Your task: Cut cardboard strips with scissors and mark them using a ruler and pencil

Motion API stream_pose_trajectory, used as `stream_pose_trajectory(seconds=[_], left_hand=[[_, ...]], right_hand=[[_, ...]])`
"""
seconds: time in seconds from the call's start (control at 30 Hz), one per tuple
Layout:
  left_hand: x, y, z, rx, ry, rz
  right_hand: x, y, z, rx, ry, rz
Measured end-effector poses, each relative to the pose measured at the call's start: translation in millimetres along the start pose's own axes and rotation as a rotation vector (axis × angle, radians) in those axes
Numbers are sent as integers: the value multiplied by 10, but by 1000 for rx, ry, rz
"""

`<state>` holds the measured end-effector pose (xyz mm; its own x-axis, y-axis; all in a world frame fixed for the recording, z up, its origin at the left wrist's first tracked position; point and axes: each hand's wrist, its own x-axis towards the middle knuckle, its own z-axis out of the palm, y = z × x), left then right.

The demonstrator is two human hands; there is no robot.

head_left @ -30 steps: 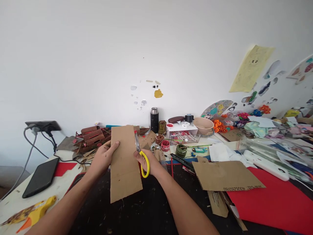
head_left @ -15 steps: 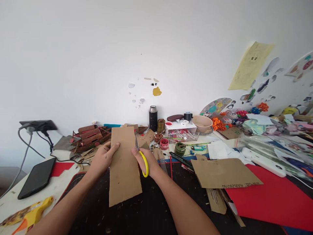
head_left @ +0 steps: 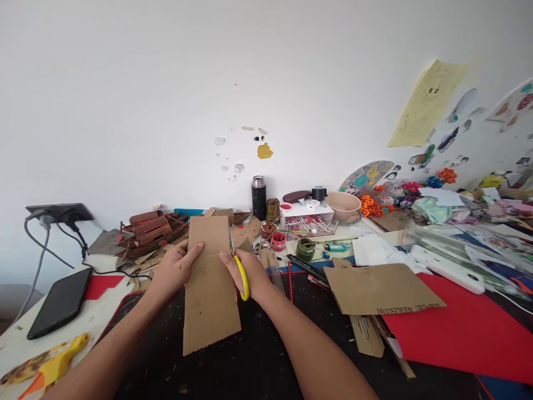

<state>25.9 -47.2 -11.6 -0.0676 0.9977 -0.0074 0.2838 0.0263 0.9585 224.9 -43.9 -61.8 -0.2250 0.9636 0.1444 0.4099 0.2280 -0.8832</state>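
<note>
Cardboard strip [head_left: 210,311] held up over black mat [head_left: 233,375], front-middle of worktop [head_left: 89,315]; whether its near end touches the mat cannot be told. L. hand [head_left: 177,268]: grips the strip's L. edge, thumb on upper face, fingers partly hidden behind. R. hand [head_left: 252,278]: grasps yellow-handled scissors [head_left: 245,289] at the strip's R. edge, thumb tip over the card; blades nearly edge-on, gap unclear. Handling (est.): light, fairly stiff, prob. not slippery; may bend at the faint cross-crease. Best hold: L. edge, approx. mid-length, w/ fingers clear of blades. Vs. 1 s ago: R. thumb now over the strip's face, not beside its edge; blades show thinner; strip's near end slightly lower in view; L. grip approx. unchanged. Also: glue gun [head_left: 62,358] nr. worktop's front L. corner; red sheet [head_left: 462,333] toward R. side.
</note>
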Motion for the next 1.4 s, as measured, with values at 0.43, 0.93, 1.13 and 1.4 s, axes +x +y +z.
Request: stream_pose_trajectory(seconds=[0.43, 0.93, 1.13, 1.4], left_hand=[[13, -40, 65, -29, 55, -49], [19, 54, -17, -33, 112, -35], [-43, -41, 19, -63, 97, -63], [-54, -113, 70, -107, 104, -47]], right_hand=[[-5, -15, -18, 18, -10, -46], [-46, -94, -29, -70, -35, -24], [-48, -92, -10, -38, -25, 6], [-32, -80, -27, -19, -40, 17]])
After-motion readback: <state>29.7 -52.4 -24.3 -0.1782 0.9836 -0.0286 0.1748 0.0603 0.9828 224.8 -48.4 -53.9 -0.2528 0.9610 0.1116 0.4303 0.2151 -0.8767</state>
